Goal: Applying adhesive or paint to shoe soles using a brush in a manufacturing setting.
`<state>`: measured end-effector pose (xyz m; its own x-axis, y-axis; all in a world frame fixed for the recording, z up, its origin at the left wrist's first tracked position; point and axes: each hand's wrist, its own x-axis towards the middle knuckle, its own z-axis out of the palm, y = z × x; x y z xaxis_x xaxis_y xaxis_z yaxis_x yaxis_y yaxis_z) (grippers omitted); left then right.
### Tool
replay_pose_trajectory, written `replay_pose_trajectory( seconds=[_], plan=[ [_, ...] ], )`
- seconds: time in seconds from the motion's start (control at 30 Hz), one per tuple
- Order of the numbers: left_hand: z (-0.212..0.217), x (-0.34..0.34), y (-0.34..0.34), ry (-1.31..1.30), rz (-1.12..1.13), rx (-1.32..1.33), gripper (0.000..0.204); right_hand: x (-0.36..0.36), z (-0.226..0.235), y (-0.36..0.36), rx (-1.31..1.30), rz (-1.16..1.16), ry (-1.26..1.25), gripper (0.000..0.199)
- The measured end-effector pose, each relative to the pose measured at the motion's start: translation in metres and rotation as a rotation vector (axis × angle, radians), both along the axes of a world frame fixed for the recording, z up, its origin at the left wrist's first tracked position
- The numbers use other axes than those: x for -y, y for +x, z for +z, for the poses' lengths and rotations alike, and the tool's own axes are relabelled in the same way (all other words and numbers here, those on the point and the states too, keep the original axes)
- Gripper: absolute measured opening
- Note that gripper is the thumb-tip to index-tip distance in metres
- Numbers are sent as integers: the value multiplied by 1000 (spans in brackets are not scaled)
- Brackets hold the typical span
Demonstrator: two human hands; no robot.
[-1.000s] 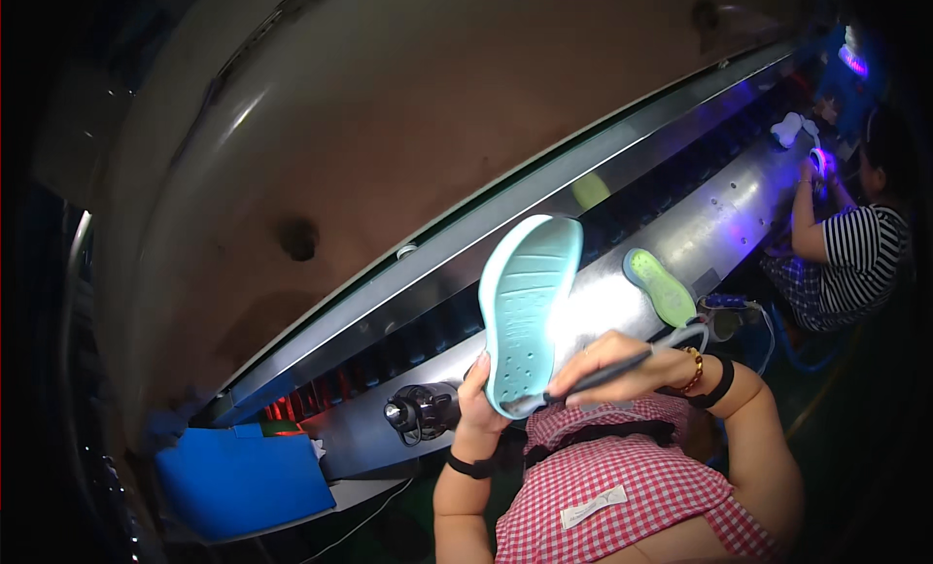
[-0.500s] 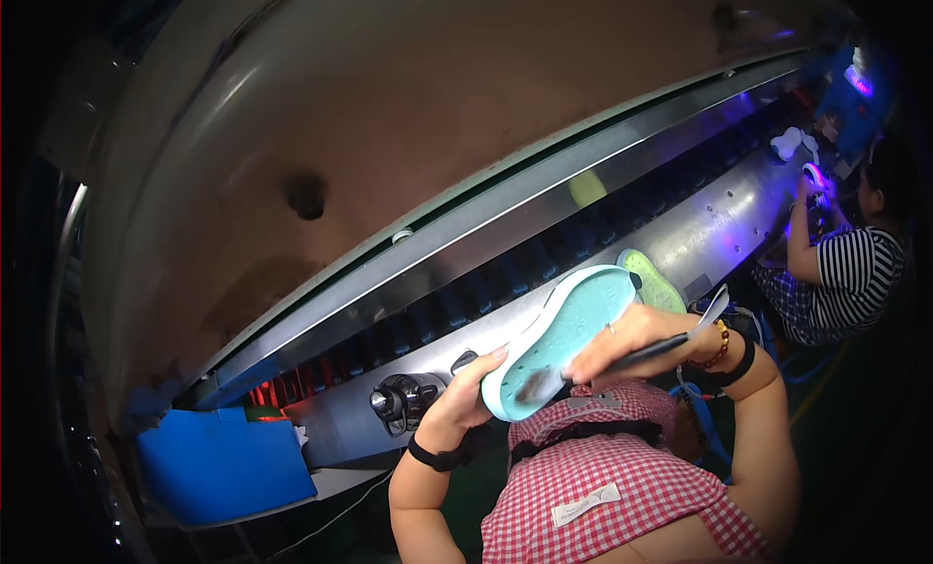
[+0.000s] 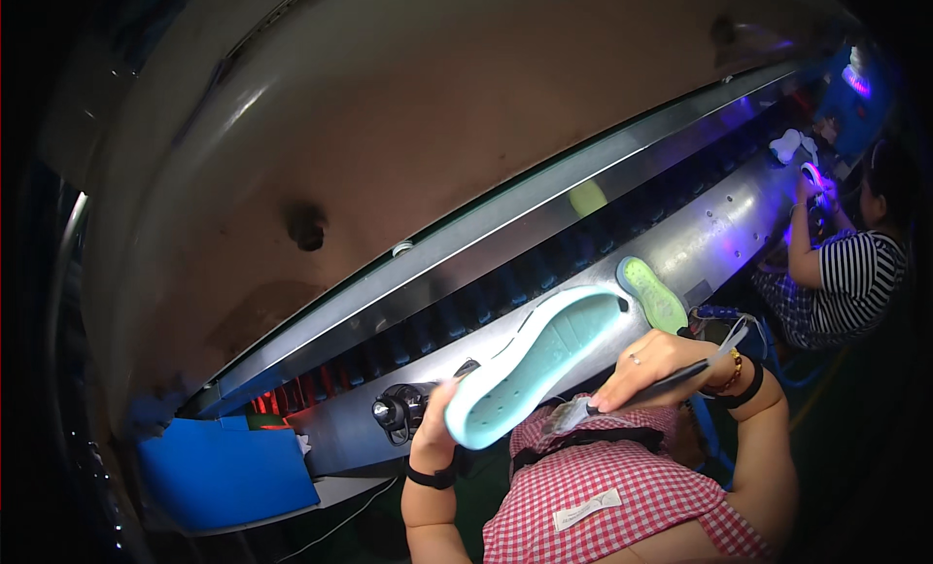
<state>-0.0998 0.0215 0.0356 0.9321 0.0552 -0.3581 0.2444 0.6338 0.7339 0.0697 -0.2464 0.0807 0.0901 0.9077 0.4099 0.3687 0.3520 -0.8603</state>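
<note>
My left hand (image 3: 436, 420) is closed on the near end of a light turquoise shoe sole (image 3: 536, 368), which is held tilted with its hollow inner side toward me. In my right hand (image 3: 649, 362), a brush with a black handle (image 3: 671, 381) is gripped between thumb and fingers. Its pale bristles point left, just off the sole's lower edge and over my red checked apron (image 3: 612, 481). A yellow-green sole (image 3: 653, 294) lies on the metal bench, beyond my right hand and beside the far end of the turquoise sole.
The metal bench (image 3: 700, 224) runs from lower left to upper right, beside a dark slotted conveyor (image 3: 452, 316). Above it hangs a large pale hood. A black device (image 3: 397, 410) and a blue box (image 3: 224, 472) stand at left. At right, a person in stripes (image 3: 855, 273) handles another piece.
My right hand has drawn the brush away from the inside of the sole, down and right. The sole has shifted left and slightly down in my left hand.
</note>
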Motion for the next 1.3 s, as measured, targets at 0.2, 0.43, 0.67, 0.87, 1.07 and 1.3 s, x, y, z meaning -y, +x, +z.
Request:
replay_pose_trajectory(
  seconds=[0.2,0.43,0.67,0.87,1.07,1.3],
  plan=[
    [-24,48,46,-490,251,233,79,-25,-9,-18,-136,-364,24,20],
    [-28,68,47,-387,422,229,86,-52,-39,-36,234,-485,203,20],
    [-34,54,34,-439,360,342,95,-37,-14,-29,-17,-144,-22,17],
    [-21,69,50,-471,356,449,90,-53,-13,-34,-13,-189,-23,18],
    [-12,56,48,-225,581,478,90,-43,-23,-26,-82,-225,33,21],
    [7,46,49,-186,655,466,84,-31,-20,-17,-134,-356,-54,23]
  ],
)
